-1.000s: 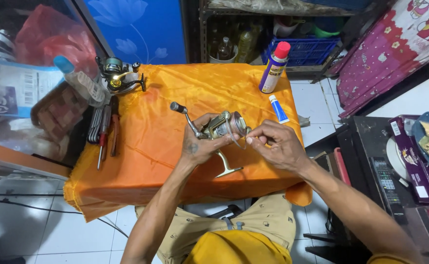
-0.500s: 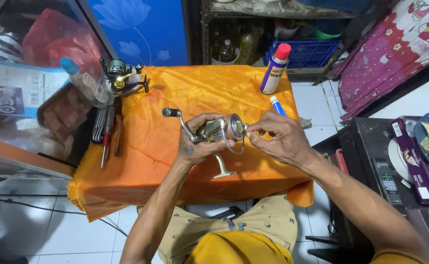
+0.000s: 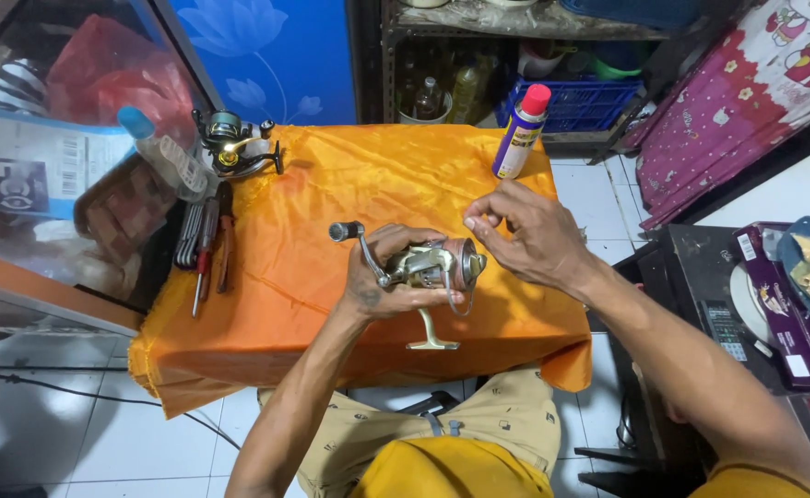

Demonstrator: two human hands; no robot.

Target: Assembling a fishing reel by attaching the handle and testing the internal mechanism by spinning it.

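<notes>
- A glass cabinet (image 3: 45, 166) stands at the left.
- Hand tools (image 3: 206, 244) and a second reel (image 3: 231, 148) lie on the orange cloth (image 3: 331, 203).
- The left hand (image 3: 396, 277) grips a fishing reel (image 3: 432, 267) above the cloth's near edge.
- The right hand (image 3: 529, 235), fingertips pinched narrowly, hovers just beside the reel's spool.
- A spray can (image 3: 520, 134) stands upright at the far right corner, before cluttered shelves (image 3: 515, 55).

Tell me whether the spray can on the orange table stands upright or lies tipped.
Upright: the spray can stands on its base, red cap on top.
</notes>
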